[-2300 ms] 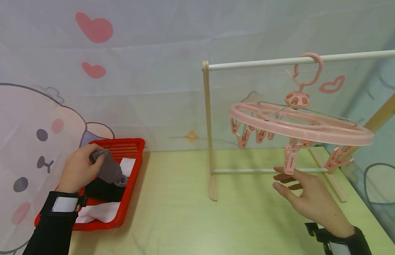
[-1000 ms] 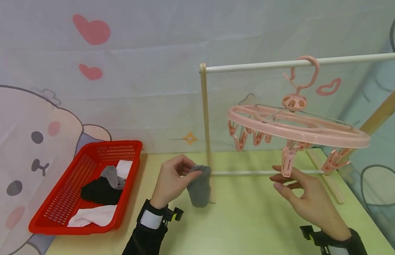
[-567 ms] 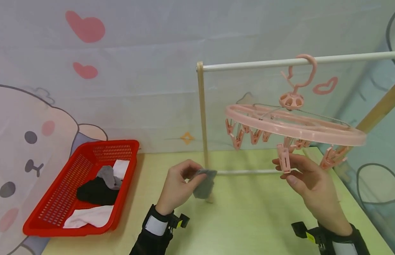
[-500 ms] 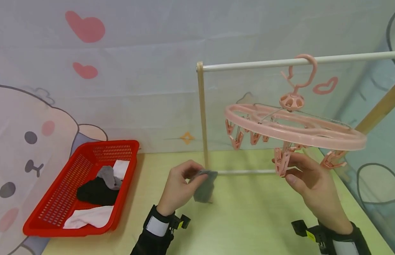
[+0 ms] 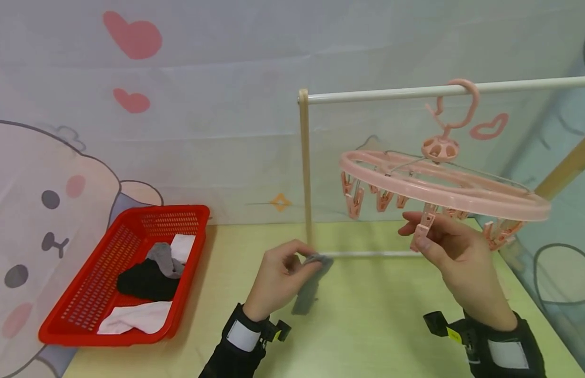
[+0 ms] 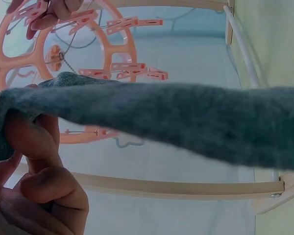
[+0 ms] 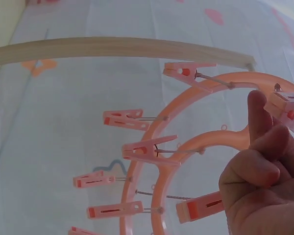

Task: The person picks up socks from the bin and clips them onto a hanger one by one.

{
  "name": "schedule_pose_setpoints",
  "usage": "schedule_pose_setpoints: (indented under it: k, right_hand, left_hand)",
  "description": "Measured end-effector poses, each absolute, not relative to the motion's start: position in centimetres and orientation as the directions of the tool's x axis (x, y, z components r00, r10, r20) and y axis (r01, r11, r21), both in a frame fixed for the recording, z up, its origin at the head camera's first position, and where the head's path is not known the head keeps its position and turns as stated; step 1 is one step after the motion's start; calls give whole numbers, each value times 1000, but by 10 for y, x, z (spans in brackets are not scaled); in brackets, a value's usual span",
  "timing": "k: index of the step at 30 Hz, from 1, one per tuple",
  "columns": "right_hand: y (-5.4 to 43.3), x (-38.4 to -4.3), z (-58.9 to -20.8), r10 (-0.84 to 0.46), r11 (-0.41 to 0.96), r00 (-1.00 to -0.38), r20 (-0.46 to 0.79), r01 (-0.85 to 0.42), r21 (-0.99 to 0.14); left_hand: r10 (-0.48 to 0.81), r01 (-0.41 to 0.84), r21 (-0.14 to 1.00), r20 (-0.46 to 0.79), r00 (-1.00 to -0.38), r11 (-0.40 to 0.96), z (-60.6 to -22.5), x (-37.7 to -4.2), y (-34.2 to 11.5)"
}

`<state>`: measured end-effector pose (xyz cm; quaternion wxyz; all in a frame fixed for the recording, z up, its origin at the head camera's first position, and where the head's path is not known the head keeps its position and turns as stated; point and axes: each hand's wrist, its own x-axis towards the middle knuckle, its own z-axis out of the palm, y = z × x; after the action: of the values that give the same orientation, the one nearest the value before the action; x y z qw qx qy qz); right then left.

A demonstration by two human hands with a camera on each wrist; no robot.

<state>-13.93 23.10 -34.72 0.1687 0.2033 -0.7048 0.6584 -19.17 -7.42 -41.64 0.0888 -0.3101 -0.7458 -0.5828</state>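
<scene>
Furthest left of the round pink hanger (image 5: pixel 445 196), my head view shows a cartoon face (image 5: pixel 28 173) printed on the backdrop (image 5: pixel 236 94). Next, well apart from the hanger on its left, I have the red basket (image 5: pixel 96 273) standing on the worktop (image 5: pixel 368 325). Inside it I count a white cloth (image 5: pixel 136 316), a black cloth (image 5: pixel 148 282), a grey cloth (image 5: pixel 164 257) touching the black one, and a second white piece (image 5: pixel 184 247), the closest of the four to the hanger.

Between basket and hanger I find the left hand (image 5: pixel 283 275), its thumb and fingers pinching the top of a grey sock (image 5: pixel 305 296). The sock dangles below and to the left of the hanger, apart from it. Just left of the hanger rises a wooden post (image 5: pixel 305 168), joined to a white bar (image 5: pixel 368 96) that runs above the hanger and carries its hook (image 5: pixel 473 102).

Under the hanger's left side I see several pink clips (image 5: pixel 354 203) hanging. Beneath the front of its ring I make out the right hand (image 5: pixel 462 257), thumb and fingers closed about one clip (image 5: pixel 421 231); I cannot tell how far that clip is spread. At the hanger's right end, more clips (image 5: pixel 502 231) hang near a slanting wooden leg (image 5: pixel 566 165)
</scene>
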Motion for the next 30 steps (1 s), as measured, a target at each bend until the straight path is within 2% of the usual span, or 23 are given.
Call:
schedule_pose_setpoints:
  k: [6, 16, 22, 30]
  right_hand:
    - [228, -141, -343, 6, -4, -862, 506, -506, -862]
    - [217, -145, -339, 12, -94, -802, 597, -595, -798]
    - [210, -148, -334, -7, -47, -798, 603, -602, -797]
    - [201, -151, -336, -44, -50, -811, 583, -581, -812]
  left_hand:
    - [357, 550, 826, 480, -801, 124, -415, -190, -71]
    - [363, 551, 823, 476, -801, 139, -419, -189, -64]
    - [361, 595, 784, 511, -780, 177, -420, -188, -62]
    - [286, 622, 777, 578, -764, 93, -420, -187, -59]
